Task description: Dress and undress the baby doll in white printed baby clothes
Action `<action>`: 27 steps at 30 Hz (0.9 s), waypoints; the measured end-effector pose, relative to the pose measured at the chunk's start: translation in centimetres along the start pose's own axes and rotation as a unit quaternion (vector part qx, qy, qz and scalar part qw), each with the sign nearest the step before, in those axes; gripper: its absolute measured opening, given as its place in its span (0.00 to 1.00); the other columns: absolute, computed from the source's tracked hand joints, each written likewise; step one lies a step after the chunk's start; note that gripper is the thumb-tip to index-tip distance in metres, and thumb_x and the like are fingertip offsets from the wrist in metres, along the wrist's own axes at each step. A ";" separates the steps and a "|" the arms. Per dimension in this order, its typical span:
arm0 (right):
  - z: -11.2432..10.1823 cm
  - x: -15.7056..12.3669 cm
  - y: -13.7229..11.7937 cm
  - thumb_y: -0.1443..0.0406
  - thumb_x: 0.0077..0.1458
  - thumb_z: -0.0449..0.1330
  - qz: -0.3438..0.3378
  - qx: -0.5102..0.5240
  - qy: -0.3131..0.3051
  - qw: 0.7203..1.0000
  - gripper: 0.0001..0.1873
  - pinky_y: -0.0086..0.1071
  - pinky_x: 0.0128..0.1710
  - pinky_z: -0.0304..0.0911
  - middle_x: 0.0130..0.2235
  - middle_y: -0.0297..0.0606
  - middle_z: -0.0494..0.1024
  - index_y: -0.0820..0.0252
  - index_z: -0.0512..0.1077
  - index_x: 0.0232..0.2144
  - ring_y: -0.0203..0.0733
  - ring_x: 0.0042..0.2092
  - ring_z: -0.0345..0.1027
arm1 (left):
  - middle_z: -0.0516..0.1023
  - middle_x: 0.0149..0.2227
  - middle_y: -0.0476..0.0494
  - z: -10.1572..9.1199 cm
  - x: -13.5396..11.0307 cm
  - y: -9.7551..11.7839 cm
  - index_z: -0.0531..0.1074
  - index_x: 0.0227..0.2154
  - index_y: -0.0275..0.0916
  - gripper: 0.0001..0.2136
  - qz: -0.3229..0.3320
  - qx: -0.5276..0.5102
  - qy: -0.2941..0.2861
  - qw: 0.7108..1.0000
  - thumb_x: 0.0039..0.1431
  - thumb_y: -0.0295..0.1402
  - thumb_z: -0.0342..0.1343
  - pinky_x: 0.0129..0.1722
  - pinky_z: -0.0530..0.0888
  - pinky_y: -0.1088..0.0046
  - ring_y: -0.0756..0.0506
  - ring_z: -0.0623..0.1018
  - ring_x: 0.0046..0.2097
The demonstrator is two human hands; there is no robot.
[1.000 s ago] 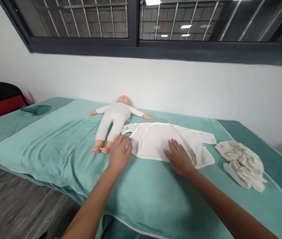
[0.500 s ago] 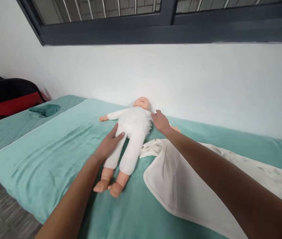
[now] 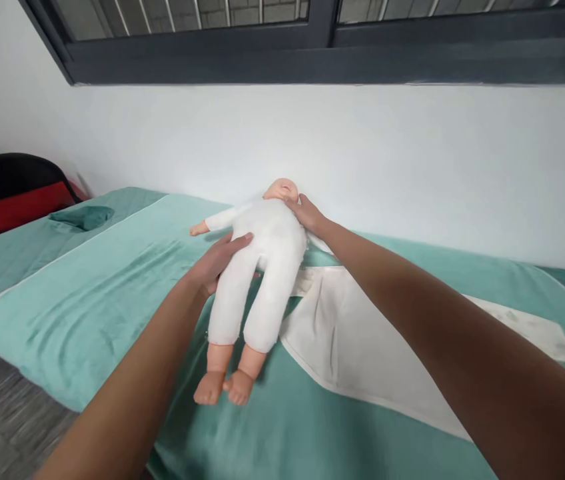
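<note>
now the baby doll (image 3: 262,267) is off the teal towel (image 3: 87,300) at frame centre, legs dangling, where half a second ago it lay flat. left hand (image 3: 220,263) cups its hip, right hand (image 3: 307,215) curls behind the neck. one doll, one white garment (image 3: 357,340) spread to its right.

No writing, label or number can be read anywhere.

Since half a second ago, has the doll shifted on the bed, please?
Yes. The doll has moved toward the white garment: its legs now overlap the garment's edge, held by the left hand and right hand.
</note>
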State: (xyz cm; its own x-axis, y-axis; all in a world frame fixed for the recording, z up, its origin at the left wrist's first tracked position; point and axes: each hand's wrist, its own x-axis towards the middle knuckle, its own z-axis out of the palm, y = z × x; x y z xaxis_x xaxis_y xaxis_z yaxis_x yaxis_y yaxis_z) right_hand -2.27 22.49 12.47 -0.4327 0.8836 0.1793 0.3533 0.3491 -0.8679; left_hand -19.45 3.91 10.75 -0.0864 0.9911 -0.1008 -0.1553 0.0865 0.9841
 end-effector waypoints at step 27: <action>-18.2 -22.1 4.2 0.42 0.64 0.45 0.128 -0.408 0.031 0.903 0.44 0.50 0.54 0.60 0.54 0.58 0.78 0.64 0.48 0.70 0.63 0.55 0.72 | 0.76 0.59 0.41 22.6 -9.4 -10.5 0.71 0.57 0.43 0.22 0.057 -0.057 -0.040 0.996 0.62 0.46 0.57 0.60 0.72 0.59 0.38 0.76 0.58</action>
State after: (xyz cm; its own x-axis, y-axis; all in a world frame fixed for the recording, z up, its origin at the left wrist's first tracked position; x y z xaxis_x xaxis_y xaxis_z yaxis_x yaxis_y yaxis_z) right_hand 23.83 10.14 13.23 -0.2112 0.9750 0.0690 0.9402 0.2220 -0.2585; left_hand 5.27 -4.04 4.63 -0.0315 0.9991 0.0275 -0.2609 -0.0348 0.9647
